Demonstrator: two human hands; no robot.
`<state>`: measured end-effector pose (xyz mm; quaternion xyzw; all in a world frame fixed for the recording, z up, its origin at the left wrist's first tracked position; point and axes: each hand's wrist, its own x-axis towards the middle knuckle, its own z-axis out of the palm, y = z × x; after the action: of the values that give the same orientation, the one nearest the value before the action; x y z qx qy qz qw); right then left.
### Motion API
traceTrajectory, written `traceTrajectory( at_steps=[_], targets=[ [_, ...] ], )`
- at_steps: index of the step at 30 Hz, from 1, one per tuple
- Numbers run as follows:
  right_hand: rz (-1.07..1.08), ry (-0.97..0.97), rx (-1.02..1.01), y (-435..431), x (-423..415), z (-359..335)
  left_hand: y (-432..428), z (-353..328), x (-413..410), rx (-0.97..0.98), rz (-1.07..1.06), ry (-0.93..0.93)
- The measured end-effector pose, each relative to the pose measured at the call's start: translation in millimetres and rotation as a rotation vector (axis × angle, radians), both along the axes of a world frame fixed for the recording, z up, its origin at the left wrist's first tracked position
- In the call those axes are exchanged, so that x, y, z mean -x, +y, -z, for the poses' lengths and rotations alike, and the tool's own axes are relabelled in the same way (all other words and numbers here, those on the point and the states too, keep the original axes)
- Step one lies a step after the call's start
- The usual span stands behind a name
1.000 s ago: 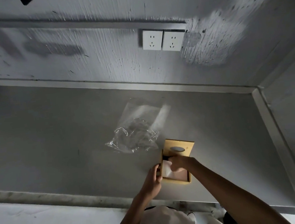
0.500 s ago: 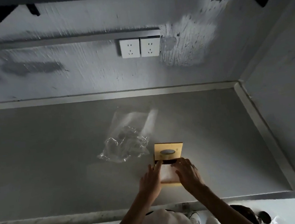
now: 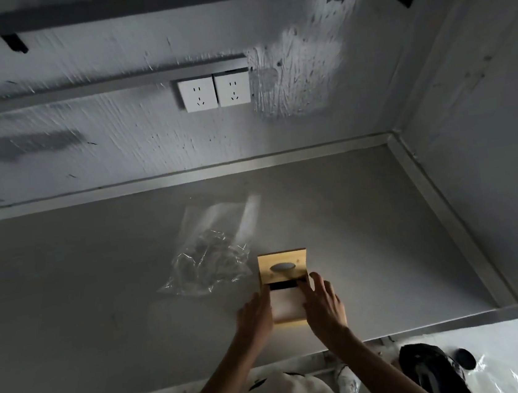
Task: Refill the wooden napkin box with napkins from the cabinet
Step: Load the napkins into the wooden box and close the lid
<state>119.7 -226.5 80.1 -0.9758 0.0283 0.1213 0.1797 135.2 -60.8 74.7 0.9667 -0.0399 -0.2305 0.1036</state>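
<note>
Grey and dimly lit, our desk (image 3: 69,298) runs back to a scuffed wall carrying two white sockets (image 3: 215,90). From the one head view we have, the wooden napkin box (image 3: 285,285) sits near the front edge, its sliding lid (image 3: 282,266) pushed partway toward the wall so a dark gap shows behind a pale stack of napkins (image 3: 287,304) lying inside. Our left hand (image 3: 255,318) rests against the box's left side and our right hand (image 3: 325,305) against its right, the fingers (image 3: 317,281) of both spread and loose, gripping nothing firmly as far as we can tell. Just beside the box, to the left and farther back, lies a crumpled clear plastic wrapper (image 3: 209,263), apparently empty. We judge the refill largely done: napkins are in, and what remains seems to be sliding the lid shut.
</note>
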Motion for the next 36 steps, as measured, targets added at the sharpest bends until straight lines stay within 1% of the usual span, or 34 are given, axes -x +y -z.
traceTrajectory(
  at_steps=[3,7,12,15,17,19,21,22,24,25,26,27,30,32,34,35,36],
  targets=[
    [-0.014,0.078,0.023,-1,0,3,0,-1,1,0.011,-0.004,-0.007],
    [-0.014,0.008,-0.009,1,3,7,-2,-2,7,-0.006,-0.01,-0.013],
    [-0.04,0.066,-0.034,-7,1,12,-1,0,5,0.022,-0.044,0.033],
    [-0.08,0.058,-0.108,-14,2,17,1,-3,16,0.016,-0.024,-0.052],
    [-0.103,-0.021,-0.206,-23,5,19,5,-7,27,0.045,-0.033,-0.117],
    [-0.063,-0.164,-0.37,-33,4,19,12,-12,30,0.137,-0.145,-0.179],
    [0.094,-0.246,-0.547,-45,-7,16,21,-17,16,0.324,-0.293,-0.205],
    [0.2,-0.218,-0.627,-49,-16,7,25,-20,4,0.443,-0.343,-0.19],
    [0.342,-0.094,-0.825,-54,-35,-13,28,-33,-22,0.733,-0.424,-0.108],
    [0.38,-0.007,-0.951,-54,-44,-23,28,-42,-33,0.875,-0.462,-0.032],
    [0.396,0.062,-1.046,-52,-51,-34,26,-50,-42,0.974,-0.486,0.043],
    [0.375,0.107,-1.103,-51,-55,-39,25,-55,-47,1.021,-0.505,0.114],
    [0.285,0.176,-1.121,-43,-54,-42,22,-59,-49,1.059,-0.582,0.243],
    [0.327,0.207,-1.106,-40,-45,-39,24,-52,-40,1.121,-0.628,0.285],
    [0.361,0.202,-1.116,-41,-29,-29,29,-38,-27,1.146,-0.592,0.319],
    [0.339,0.184,-1.118,-42,-22,-20,29,-30,-19,1.137,-0.566,0.325],
    [0.306,0.181,-1.078,-44,-14,-8,29,-21,-10,1.137,-0.567,0.338]
  ],
)
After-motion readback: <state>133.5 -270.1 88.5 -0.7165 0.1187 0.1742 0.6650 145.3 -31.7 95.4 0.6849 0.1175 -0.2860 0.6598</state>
